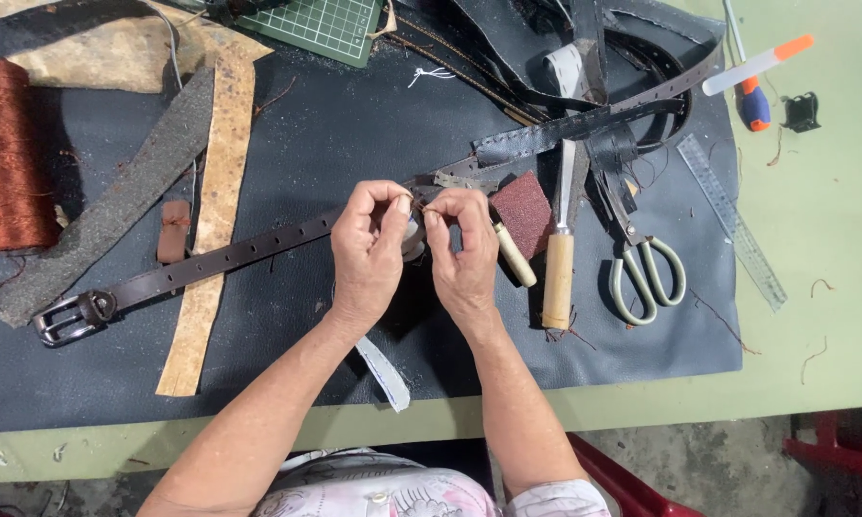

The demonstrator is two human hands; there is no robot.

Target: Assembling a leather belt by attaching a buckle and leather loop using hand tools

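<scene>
From my remote seat, the head camera looks straight down on a leather bench. At far left a spool of copper-coloured thread (8,153) stands on the dark leather mat (306,325), beside a grey rough strip (115,211) and a tan leather strip (209,220) that lie crossed over it. A small brown loop (173,231) lies between those strips. A dark brown punched belt (230,258) runs diagonally from its metal buckle (67,319) at lower left up toward the middle of the mat.

At centre I see the left hand (369,254) and the right hand (462,254) meeting over the belt, fingers curled nearly closed, thumb and forefinger of each pinched together. Between the pinches runs what looks like a fine thread, too thin for me to be sure of; I cannot tell what else, if anything, the hands grip. The belt passes just under them.

Just right of the right hand lie a dark red abrasive block (525,213), a small pale-handled tool (514,255) and a wooden-handled chisel (559,258). Further right, pale-handled scissors (646,273) lie on the mat's edge, then a clear ruler (732,220) on the green table (833,287), with an orange-capped marker (758,64) above.
</scene>
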